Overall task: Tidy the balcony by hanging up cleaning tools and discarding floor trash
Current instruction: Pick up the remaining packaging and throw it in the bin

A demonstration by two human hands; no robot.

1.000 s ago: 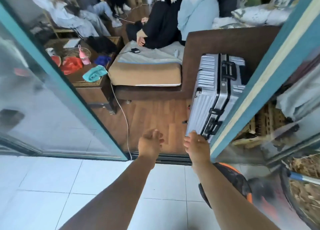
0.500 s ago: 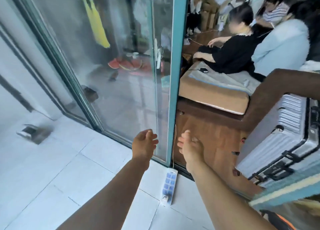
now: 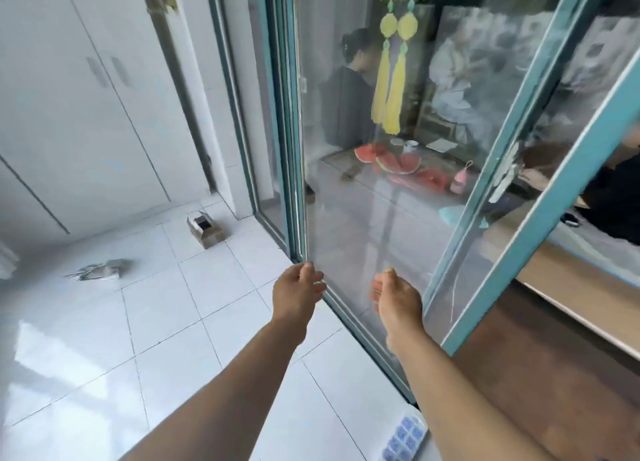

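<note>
Both the left hand (image 3: 297, 292) and right hand (image 3: 394, 297) hang loosely curled and empty, while the crumpled grey paper scrap (image 3: 100, 270) and small open cardboard box (image 3: 205, 230) on the white tiled floor (image 3: 166, 322) look light, crushable, easily pinched at an edge.

Both hands empty, loosely curled: left hand (image 3: 296, 292) and right hand (image 3: 396, 299) before the glass door (image 3: 363, 218). Cardboard box (image 3: 205, 229) and crumpled wrapper (image 3: 100, 270) on floor left of door.

Open tile floor (image 3: 156, 322) left (box (image 3: 205, 230), wrapper (image 3: 100, 270)); glass door (image 3: 363, 183) right.
</note>
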